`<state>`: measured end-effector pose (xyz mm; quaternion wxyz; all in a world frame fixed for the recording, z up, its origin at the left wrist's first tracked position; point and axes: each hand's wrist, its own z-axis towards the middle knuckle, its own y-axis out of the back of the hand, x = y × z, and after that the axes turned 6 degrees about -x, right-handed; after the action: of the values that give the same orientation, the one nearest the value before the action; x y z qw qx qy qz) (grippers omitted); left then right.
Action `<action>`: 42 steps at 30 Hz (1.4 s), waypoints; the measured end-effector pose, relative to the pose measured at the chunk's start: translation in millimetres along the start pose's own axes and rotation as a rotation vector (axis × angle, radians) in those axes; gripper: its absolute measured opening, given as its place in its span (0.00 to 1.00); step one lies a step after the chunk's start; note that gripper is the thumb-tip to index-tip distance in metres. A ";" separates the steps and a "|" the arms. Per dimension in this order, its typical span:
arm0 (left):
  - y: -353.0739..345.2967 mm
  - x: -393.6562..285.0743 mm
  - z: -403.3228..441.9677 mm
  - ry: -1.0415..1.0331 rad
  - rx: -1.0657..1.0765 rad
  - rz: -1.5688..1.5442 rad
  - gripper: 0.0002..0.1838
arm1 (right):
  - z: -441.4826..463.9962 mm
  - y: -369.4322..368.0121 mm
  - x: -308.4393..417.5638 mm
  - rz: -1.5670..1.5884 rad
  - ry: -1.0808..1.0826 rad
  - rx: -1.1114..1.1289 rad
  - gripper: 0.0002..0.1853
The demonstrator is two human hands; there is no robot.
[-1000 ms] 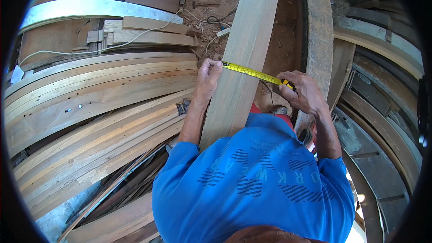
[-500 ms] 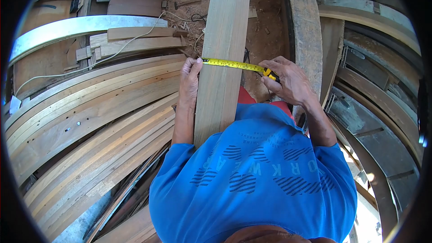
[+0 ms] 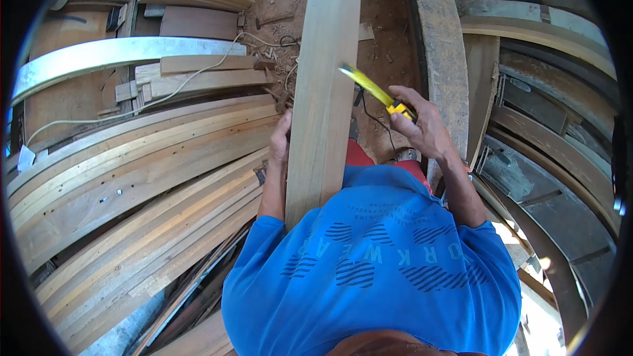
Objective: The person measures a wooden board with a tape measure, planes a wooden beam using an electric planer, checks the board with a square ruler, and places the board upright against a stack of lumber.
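Down the middle of the frame runs a long, flat, pale wooden board (image 3: 323, 79), from the top edge to the blue printed shirt (image 3: 376, 244). Past its right edge, a strip of open brown dirt floor (image 3: 388, 10) reaches to a thick, weathered grey beam (image 3: 440, 53); past its left edge, room is tight, with a stack of long pale planks (image 3: 145, 158) near. Two hands show. The right hand (image 3: 422, 125), right of centre, grips a yellow-and-black tape measure (image 3: 402, 111) above that strip; its blurred yellow blade slants up-left, the free end overlapping the board's right edge. The left hand (image 3: 280, 138) is at the board's left edge, fingers partly hidden; whether it grips, I cannot tell. I count one board, one tape measure and one grey beam.
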<state>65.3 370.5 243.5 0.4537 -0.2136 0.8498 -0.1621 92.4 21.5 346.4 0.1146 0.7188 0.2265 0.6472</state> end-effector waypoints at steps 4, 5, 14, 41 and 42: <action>22.1 46.3 13.5 0.009 -0.065 -0.082 0.34 | 0.6 -8.8 -76.5 -0.284 -0.342 -0.029 0.30; 23.5 52.3 16.4 0.003 -0.073 -0.099 0.35 | 1.6 -15.9 -103.5 -0.330 -0.382 0.006 0.30; 24.4 7.6 -7.1 0.104 0.177 -0.022 0.41 | 20.0 -121.7 -201.5 -0.382 -0.481 0.437 0.37; -0.2 18.5 -96.1 0.017 0.413 0.570 0.63 | -2.9 -194.5 -30.3 1.475 -0.710 0.231 0.50; 17.2 37.6 -120.3 0.123 0.457 0.479 0.66 | 1.0 -193.9 -34.6 1.465 -0.707 0.251 0.51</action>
<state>-58.2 375.8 273.5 0.4630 0.1093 0.8434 -0.2498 56.9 174.1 227.1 -0.3536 0.8533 -0.2788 0.2631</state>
